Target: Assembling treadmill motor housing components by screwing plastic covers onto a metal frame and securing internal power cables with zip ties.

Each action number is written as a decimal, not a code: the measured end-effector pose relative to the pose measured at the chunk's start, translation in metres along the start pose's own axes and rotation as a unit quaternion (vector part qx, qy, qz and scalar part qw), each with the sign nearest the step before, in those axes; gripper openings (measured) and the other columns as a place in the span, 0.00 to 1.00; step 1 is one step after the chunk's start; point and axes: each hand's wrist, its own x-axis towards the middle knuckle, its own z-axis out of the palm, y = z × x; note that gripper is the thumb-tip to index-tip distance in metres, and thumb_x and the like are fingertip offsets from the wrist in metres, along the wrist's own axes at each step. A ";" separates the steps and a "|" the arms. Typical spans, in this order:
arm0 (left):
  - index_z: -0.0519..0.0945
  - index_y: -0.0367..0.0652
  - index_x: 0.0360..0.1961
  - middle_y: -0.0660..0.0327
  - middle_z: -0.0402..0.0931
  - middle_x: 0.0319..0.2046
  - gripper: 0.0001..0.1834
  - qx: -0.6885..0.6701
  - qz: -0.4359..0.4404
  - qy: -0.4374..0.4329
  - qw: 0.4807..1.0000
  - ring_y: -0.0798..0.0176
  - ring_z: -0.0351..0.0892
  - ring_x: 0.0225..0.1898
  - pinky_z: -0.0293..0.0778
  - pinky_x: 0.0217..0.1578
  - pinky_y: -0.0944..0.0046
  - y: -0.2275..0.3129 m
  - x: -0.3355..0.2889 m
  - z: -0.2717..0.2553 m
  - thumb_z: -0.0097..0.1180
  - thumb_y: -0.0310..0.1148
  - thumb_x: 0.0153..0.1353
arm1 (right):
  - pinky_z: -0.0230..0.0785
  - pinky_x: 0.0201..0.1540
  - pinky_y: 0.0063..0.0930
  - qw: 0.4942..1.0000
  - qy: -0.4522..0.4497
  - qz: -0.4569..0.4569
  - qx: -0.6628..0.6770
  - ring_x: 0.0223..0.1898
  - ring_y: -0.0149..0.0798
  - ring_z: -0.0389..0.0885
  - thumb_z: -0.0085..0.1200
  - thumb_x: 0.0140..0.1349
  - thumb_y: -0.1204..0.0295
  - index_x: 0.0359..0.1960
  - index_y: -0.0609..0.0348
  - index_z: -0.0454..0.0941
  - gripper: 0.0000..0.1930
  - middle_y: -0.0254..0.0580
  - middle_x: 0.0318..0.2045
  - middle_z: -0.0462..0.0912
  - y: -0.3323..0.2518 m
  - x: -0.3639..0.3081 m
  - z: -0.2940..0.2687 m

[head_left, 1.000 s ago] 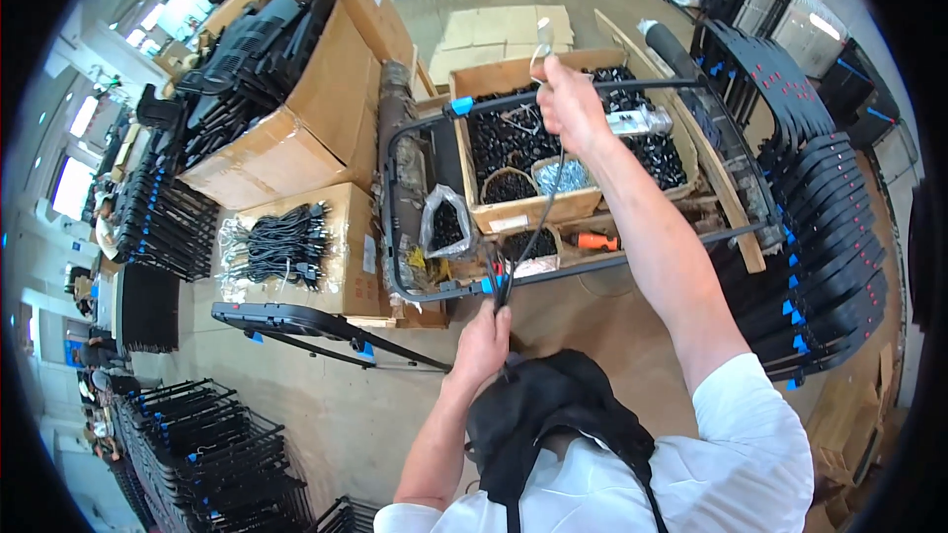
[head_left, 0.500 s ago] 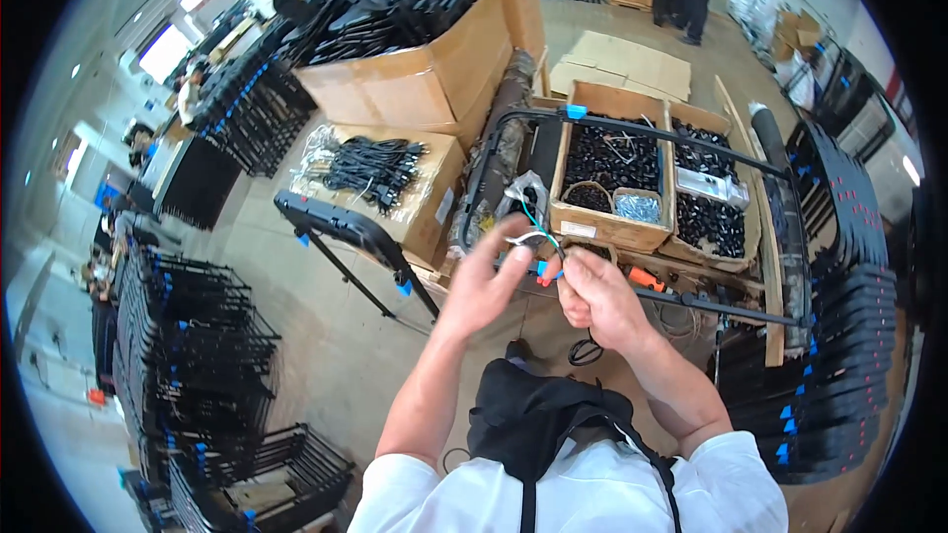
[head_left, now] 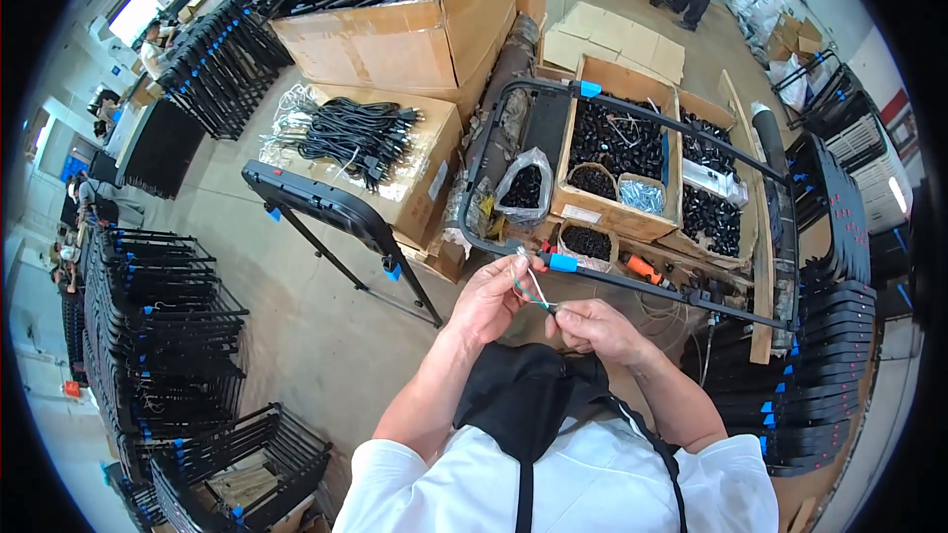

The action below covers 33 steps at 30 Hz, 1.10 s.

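Thin green and white wires (head_left: 540,290) run between my two hands, out of the end of a black cable (head_left: 552,309). The fingertips of my left hand (head_left: 484,306) are closed on the wires near their far ends. My right hand (head_left: 597,329) is closed, thumb against fingers, around the cable where the wires emerge. Just beyond the hands lies the near bar of a black metal frame (head_left: 642,283), with a blue clip (head_left: 563,264) on it. The rest of the cable is mostly hidden by my right hand.
Behind the frame stand cardboard boxes (head_left: 607,207) of small black parts and a plastic-lined bag (head_left: 523,188). An orange-handled tool (head_left: 642,268) lies under the frame. Bundled black power cords (head_left: 357,133) rest on a carton to the left. Stacked black frames (head_left: 815,365) flank the right.
Both hands have come closer to my body. My left hand, blurred with fingers apart before, now pinches the wires. The head view has shifted, uncovering the bag of black parts.
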 end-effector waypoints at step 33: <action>0.86 0.33 0.46 0.66 0.80 0.28 0.16 0.376 -0.153 0.084 0.910 0.72 0.78 0.32 0.76 0.38 0.68 -0.018 0.085 -0.160 0.53 0.36 0.79 | 0.77 0.52 0.38 0.958 0.231 0.071 -0.158 0.46 0.42 0.88 0.54 0.74 0.66 0.49 0.63 0.82 0.13 0.45 0.41 0.90 0.139 0.173 0.027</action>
